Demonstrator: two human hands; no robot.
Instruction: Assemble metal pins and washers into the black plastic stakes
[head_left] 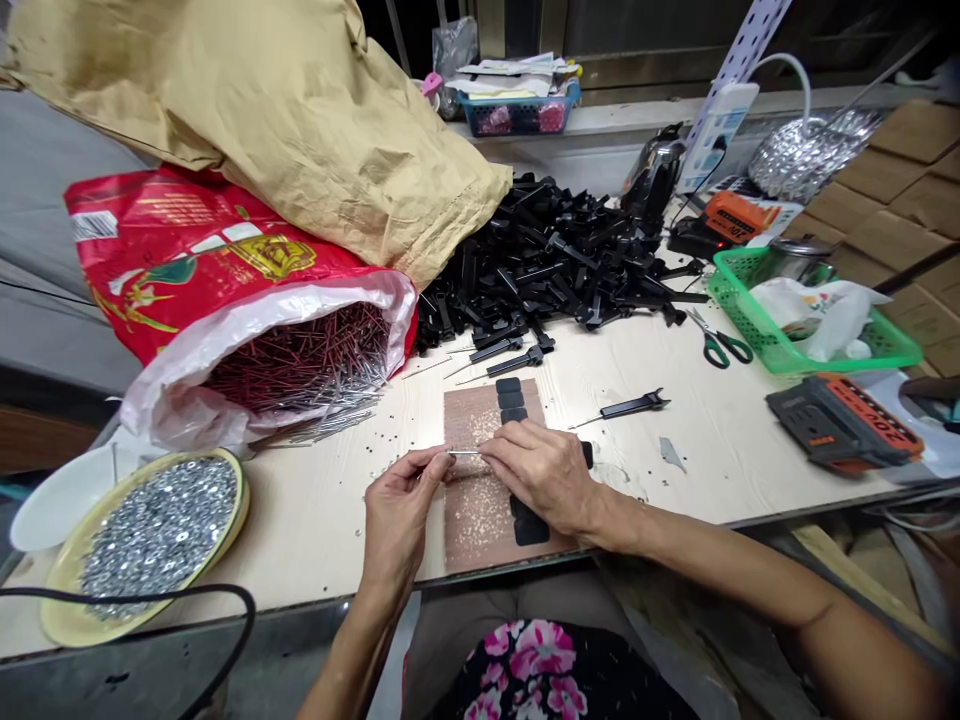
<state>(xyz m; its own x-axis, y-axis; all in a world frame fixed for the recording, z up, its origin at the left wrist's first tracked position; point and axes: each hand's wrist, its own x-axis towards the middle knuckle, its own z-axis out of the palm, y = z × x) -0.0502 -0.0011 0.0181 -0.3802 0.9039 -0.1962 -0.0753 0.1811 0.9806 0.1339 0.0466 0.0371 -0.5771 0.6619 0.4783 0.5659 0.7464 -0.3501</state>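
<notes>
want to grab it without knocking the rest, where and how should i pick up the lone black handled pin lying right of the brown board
Take the black handled pin by its thick black handle, coming straight down from above with the fingers across its width. It lies flat on the table, clear space all round, thin metal tip pointing left toward the brown board. The handle is the broader part, so it likely gives the surer hold.

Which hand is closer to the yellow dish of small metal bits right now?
Left. The left hand is right of the yellow dish, apart from it, pinching a thin metal pin. The right hand is farther right, over the brown board.
</notes>
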